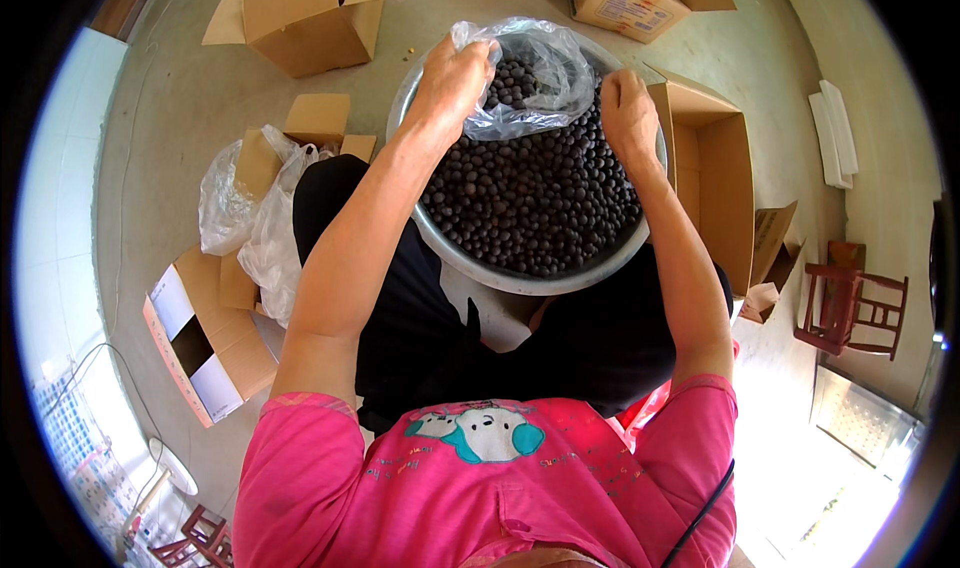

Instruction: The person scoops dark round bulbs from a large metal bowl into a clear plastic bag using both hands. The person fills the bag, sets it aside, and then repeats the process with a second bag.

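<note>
Between my knees stands a wide grey metal basin (540, 286), heaped with small, dark, round fruits or nuts (530, 203). A clear plastic bag (510, 123) sits in its far part, mouth spread, with some of the same dark balls inside. My left hand (455, 78) grips the bag's rim on the left side. Over the basin's right side, just right of the bag and apart from it, my right hand (628, 118) has its fingers curled closed. What those fingers hold, if anything, is hidden.
Open cardboard boxes surround me: one (310, 23) far left, another (630, 3) far right, a tall one (712, 168) close against the basin's right. Crumpled plastic bags (265, 208) lie on a box at left. A small wooden chair (850, 308) is farther right.
</note>
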Tool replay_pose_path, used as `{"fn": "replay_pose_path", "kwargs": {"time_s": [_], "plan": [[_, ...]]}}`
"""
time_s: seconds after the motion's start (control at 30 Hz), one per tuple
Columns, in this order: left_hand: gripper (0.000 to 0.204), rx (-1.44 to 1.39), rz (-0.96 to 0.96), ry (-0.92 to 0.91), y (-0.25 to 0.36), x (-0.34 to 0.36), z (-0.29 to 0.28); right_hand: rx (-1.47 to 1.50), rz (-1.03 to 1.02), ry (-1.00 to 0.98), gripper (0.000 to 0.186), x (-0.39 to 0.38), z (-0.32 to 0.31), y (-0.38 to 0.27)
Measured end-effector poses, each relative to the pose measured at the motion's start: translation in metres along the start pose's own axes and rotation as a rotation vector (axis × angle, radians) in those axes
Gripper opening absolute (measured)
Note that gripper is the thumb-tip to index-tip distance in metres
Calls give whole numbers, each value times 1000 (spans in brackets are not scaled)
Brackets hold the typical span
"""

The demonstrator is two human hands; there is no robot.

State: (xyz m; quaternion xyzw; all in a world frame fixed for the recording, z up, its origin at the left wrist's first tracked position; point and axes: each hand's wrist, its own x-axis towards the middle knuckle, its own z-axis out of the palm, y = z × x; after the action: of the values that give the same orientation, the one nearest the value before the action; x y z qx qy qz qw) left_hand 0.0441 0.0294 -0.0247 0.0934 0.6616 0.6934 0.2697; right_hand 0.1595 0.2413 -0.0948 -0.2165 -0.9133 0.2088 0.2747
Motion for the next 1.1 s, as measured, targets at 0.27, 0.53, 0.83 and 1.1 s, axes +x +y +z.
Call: {"fn": "replay_pose_path", "kwargs": {"time_s": [0.27, 0.53, 0.83, 1.1], "plan": [[24, -3, 11, -45, -5, 5, 5, -274, 47, -154, 31, -42, 7, -2], [23, -6, 3, -41, -4, 2, 8, -223, 1, -153, 27, -49, 14, 0], [25, 16, -16, -38, -5, 4, 9, -214, -23, -148, 26, -54, 16, -1], [25, 32, 0, -29, -6, 3, 10, -146, -31, -147, 22, -53, 18, 2]]}}
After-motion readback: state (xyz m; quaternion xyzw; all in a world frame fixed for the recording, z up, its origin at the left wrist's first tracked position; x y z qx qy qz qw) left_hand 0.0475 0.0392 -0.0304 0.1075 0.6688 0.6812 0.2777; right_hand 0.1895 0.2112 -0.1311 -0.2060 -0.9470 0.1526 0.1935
